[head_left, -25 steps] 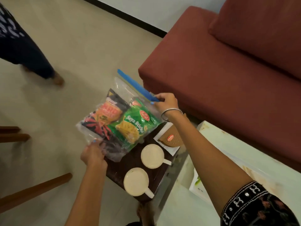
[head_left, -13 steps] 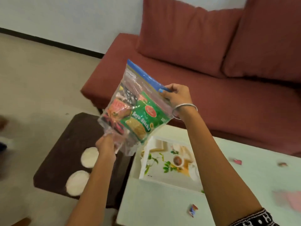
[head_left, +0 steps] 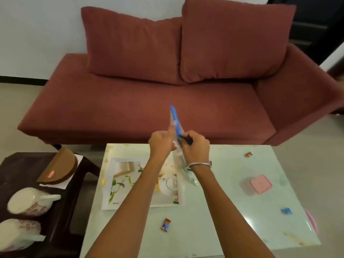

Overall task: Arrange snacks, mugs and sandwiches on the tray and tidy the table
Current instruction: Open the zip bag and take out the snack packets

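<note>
Both hands hold a clear zip bag (head_left: 176, 125) with a blue seal strip upright, edge-on, above the far side of the pale table (head_left: 214, 211). My left hand (head_left: 162, 142) pinches the bag's left side and my right hand (head_left: 195, 146) grips its right side near the seal. The snack packets inside are hidden from this angle. A white tray (head_left: 130, 183) with a printed leaf and teapot picture lies on the table under my forearms. Two white floral mugs (head_left: 28, 202) and a brown half-round sandwich box (head_left: 59, 168) on a napkin sit on the dark stool (head_left: 61, 220) at left.
Small wrapped candies (head_left: 166, 224) lie scattered on the table, with a blue one (head_left: 286, 211) and an orange one (head_left: 248, 154) at right. A pink lidded box (head_left: 258, 184) stands right of centre. A red sofa (head_left: 149, 101) runs along the far side.
The view swung right from the stool to the table. The bag turned edge-on and my left hand rose from its bottom corner to near the seal, close to my right hand.
</note>
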Available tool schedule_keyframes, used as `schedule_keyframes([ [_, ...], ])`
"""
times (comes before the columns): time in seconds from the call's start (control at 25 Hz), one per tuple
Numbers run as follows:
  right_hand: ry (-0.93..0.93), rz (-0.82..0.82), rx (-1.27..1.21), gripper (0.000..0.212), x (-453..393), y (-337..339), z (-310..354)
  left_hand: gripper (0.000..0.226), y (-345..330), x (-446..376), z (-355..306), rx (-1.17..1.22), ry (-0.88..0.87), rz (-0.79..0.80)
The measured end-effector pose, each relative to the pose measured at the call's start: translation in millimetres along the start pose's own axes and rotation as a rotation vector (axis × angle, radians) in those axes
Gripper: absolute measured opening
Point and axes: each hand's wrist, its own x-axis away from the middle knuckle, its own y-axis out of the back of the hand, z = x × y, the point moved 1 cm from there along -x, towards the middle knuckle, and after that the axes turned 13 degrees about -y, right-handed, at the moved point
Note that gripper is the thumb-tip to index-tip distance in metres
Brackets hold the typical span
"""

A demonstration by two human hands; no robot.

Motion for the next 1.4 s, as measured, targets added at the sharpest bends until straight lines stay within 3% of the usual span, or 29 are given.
schedule_keyframes([
  [0.16,0.062,-0.070,0.167,0.017,8.1,13.9,-19.9,0.047,-40.9,2.6,-12.3,-0.325,-0.106,0.141],
  [0.24,0.003,-0.066,0.042,0.014,16.8,16.5,-32.0,0.040,-45.7,3.9,-2.5,-0.319,-0.036,0.149],
  [0.28,-0.103,-0.081,-0.124,0.014,20.1,17.9,-40.0,0.033,-46.7,4.7,3.0,-0.252,0.034,0.150],
  [0.4,-0.657,-0.050,-0.676,0.018,22.0,20.4,-62.8,0.015,-47.9,9.2,20.4,-0.102,0.221,0.144],
  [0.48,-0.843,0.124,-0.746,0.023,25.1,14.9,-73.0,0.021,-46.1,15.6,30.0,-0.116,0.273,0.140],
  [0.6,-0.812,0.268,-0.699,0.021,32.4,1.3,-69.6,0.015,-39.1,28.0,41.8,-0.203,0.283,0.110],
  [0.84,-0.749,0.308,-0.479,0.021,38.1,-19.3,-64.7,0.011,-17.5,43.0,54.4,-0.306,0.209,0.176],
  [1.12,-0.713,0.312,-0.345,0.024,42.3,-23.1,-61.1,0.004,3.1,47.7,57.1,-0.084,0.346,0.361],
  [1.24,-0.667,0.296,-0.297,0.028,38.9,-19.8,-60.5,0.005,2.1,48.7,55.2,-0.029,0.361,0.370],
  [1.4,-0.558,0.328,-0.204,0.024,38.6,-18.0,-55.9,0.023,-8.2,52.3,55.2,-0.323,0.150,0.311],
])
